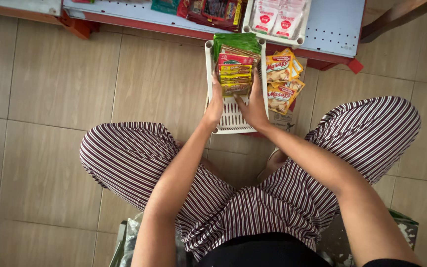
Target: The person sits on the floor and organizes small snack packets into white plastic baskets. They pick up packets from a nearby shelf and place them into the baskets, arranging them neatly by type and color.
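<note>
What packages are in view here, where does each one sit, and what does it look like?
Yellow and red sachets: upright row in the white slotted basket, between left hand and right hand.
Green packets: basket's far end.
Orange-yellow sachets: pile right of the basket.
White pouches with red marks: white tray on the shelf.
Dark red packets: shelf, left of the tray.

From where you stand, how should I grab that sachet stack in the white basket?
Grip the sachet stack by its two side edges, from above, as the left hand and right hand do. The packets stand on edge in the narrow white basket, tops exposed.
</note>
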